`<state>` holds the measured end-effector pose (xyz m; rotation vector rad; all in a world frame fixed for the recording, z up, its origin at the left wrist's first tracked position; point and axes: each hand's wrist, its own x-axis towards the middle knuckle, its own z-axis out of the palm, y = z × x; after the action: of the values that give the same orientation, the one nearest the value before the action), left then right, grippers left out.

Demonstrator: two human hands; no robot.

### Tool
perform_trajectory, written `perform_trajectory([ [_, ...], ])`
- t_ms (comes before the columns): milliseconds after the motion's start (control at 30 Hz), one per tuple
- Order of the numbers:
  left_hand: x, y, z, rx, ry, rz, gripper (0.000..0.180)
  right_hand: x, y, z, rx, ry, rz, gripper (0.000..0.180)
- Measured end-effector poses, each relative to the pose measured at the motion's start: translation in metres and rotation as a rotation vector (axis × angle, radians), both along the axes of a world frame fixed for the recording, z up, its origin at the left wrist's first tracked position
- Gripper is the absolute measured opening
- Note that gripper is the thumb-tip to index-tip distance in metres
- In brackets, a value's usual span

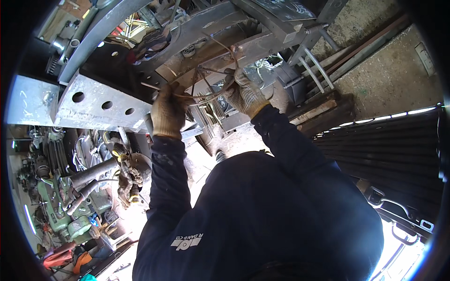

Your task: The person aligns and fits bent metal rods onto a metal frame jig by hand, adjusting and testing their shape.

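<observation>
Dark jacket is looming nearest. Gloved left hand and right hand are curling fingers round a brown strand between them; leftward, a grey plate is showing 3 holes, opposite a black shutter.

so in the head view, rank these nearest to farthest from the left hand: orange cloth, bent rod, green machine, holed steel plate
1. Bent rod: at the left hand itself
2. Holed steel plate: just left
3. Green machine: lower left
4. Orange cloth: lower still, left
</observation>
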<state>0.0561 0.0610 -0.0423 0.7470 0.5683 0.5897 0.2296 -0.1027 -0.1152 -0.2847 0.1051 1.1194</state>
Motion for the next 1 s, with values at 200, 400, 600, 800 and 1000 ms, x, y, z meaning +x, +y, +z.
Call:
perform_trajectory([
  [200, 0.002, 0.011, 0.006, -0.038, -0.033, -0.096, 0.036, 0.001, -0.003, 0.002, -0.106, -0.030, -0.093, 0.023],
  [400, -0.019, -0.041, 0.001, -0.066, -0.143, 0.008, 0.038, -0.006, -0.019, 0.045, -0.366, -0.218, 0.000, 0.030],
  [600, -0.016, -0.065, 0.004, -0.025, -0.096, 0.068, 0.040, 0.011, -0.030, 0.067, -0.779, -0.852, 0.080, 0.037],
  [800, -0.020, -0.074, 0.009, -0.042, -0.082, 0.037, 0.040, 0.013, -0.035, 0.061, -0.844, -1.117, -0.019, 0.032],
  [1000, -0.030, -0.030, 0.004, 0.019, -0.060, -0.016, 0.043, -0.013, -0.042, 0.063, -0.626, -0.672, 0.104, 0.028],
])
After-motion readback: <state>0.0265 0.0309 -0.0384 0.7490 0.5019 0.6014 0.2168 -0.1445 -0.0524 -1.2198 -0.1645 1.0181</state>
